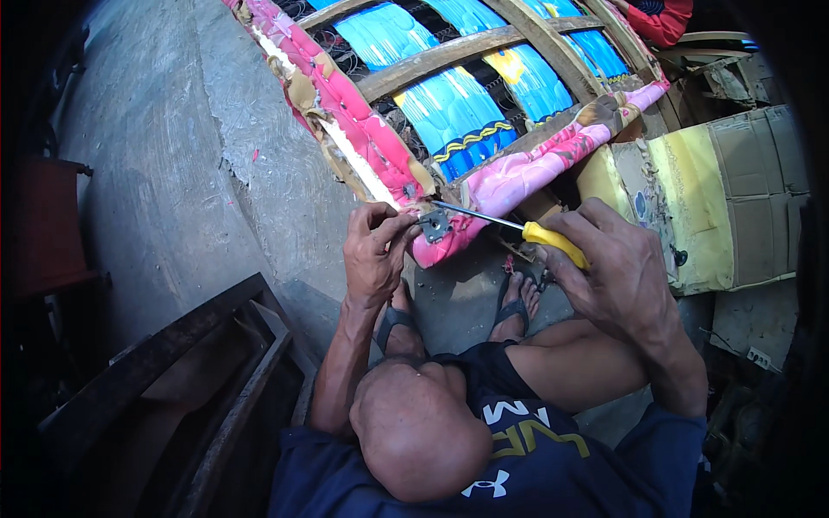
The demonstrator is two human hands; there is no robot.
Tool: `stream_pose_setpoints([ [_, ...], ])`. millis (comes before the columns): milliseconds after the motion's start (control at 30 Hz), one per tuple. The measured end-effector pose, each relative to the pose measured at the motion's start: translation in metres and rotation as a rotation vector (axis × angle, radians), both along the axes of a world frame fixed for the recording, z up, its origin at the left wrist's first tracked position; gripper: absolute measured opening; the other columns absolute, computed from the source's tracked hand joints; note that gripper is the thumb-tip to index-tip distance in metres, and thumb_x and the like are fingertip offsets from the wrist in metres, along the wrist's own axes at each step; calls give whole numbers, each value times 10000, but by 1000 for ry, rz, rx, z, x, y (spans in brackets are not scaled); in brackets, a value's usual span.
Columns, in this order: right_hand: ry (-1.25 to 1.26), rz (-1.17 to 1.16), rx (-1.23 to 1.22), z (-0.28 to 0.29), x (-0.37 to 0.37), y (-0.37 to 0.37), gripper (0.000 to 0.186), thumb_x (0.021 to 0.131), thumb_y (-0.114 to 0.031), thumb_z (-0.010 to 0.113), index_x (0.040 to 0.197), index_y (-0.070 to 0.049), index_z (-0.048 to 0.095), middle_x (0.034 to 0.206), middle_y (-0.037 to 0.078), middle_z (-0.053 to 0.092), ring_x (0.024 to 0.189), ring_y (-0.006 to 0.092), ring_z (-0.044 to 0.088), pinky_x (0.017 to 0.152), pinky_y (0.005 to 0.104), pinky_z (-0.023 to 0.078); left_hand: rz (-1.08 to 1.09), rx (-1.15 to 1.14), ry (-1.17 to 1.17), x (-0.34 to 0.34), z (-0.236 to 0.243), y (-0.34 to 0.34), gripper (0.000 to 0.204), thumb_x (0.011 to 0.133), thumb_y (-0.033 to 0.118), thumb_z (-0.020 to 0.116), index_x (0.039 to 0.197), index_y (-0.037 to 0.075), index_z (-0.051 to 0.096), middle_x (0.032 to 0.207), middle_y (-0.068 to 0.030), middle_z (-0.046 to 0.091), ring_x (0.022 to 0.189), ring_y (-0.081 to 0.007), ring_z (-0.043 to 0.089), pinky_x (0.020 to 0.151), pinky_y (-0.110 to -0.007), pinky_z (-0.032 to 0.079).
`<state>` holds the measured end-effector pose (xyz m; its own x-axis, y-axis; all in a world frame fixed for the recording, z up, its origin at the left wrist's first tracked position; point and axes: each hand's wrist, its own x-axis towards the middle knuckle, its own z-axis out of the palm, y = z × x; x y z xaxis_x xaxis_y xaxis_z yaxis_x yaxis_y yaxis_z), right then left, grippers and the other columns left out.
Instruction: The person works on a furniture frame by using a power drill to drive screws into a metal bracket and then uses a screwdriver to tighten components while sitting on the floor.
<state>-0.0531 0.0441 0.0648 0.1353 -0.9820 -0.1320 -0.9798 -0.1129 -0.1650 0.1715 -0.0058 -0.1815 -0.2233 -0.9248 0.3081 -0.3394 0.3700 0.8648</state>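
Observation:
My right hand [617,268] grips a screwdriver [557,243] by its yellow handle. Its metal shaft points left, and the tip is at the near corner of an upturned upholstered frame [371,129], just above a small dark metal plate [436,226]. The plate sits on the pink padding at that corner. Beside the plate my left hand [373,255] is closed in a pinch, thumb and forefinger together at its left edge. Something small and dark shows at those fingertips, too small to name. Wooden slats [458,56] and blue printed fabric [458,112] span the frame.
A yellowed, boxy padded piece with cardboard [691,198] stands on the right. Dark wooden framing [207,380] lies at lower left, with a red object [56,224] behind it. At the far right edge of the frame, another person's red sleeve [661,22] shows. Concrete floor [164,129] extends left.

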Motion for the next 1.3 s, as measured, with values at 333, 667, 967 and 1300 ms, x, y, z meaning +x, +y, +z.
stream_pose_setpoints([
  [333, -90, -9, -5, -2, -1, 0, 254, 872, -142, 805, 1091, -50, 714, 872, 123, 639, 729, 337, 677, 632, 427, 522, -30, -142, -194, -11, -8, -1, 201, 848, 54, 742, 1025, 19, 655, 979, -130, 577, 921, -345, 553, 833, -463, 465],
  [667, -118, -91, 10, 4, -15, 3, 250, 880, -129, 795, 1092, -18, 722, 879, 139, 650, 776, 327, 686, 694, 415, 528, 192, 322, 454, 12, -8, -3, 127, 981, 92, 729, 1026, -27, 736, 980, -101, 667, 909, -161, 618, 810, -308, 502],
  [967, -151, -152, 40, 6, -16, 6, 243, 902, -131, 781, 1090, 11, 721, 898, 155, 675, 794, 319, 688, 737, 397, 527, 14, 61, 210, -11, -1, 0, 170, 868, 25, 797, 1037, 8, 780, 1020, -103, 744, 966, -245, 645, 863, -353, 518],
  [1300, -502, -718, 157, -63, -145, 110, 276, 947, -177, 729, 1112, 44, 721, 952, 156, 742, 826, 204, 692, 777, 350, 522, 36, 18, 94, -10, 4, -4, 180, 837, -23, 787, 1013, 15, 787, 966, -118, 739, 940, -267, 656, 858, -379, 517],
])
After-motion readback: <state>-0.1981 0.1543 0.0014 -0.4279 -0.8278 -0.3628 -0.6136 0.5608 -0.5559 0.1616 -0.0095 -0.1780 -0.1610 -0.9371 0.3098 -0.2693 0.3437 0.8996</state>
